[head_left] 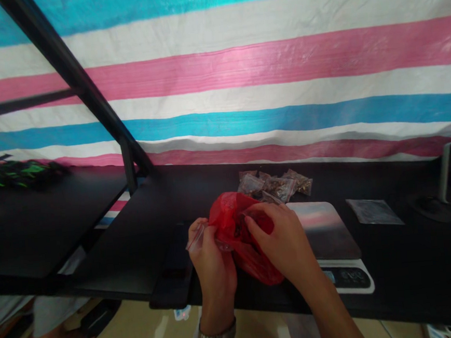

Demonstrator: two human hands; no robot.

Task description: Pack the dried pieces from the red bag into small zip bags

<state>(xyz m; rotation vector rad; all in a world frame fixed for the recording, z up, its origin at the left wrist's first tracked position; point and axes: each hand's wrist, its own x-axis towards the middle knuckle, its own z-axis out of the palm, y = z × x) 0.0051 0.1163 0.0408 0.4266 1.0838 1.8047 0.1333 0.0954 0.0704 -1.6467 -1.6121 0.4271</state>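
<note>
A crumpled red plastic bag lies bunched between my hands above the black table. My left hand pinches a small transparent plastic bag against the bag's left side. My right hand grips the red plastic from above, its fingers at the bag's mouth. Something dark shows inside the red bag, too hidden to name. Just behind my right fingers lies a group of small transparent bags holding brownish and gold bits. A digital kitchen scale sits beside my right hand, its platform partly covered by my hand.
A flat transparent sheet or bag lies right of the scale, near a silver monitor stand. A black metal strut rises at left, and a green-and-black heap sits on a lower-left shelf. A striped tarp hangs behind.
</note>
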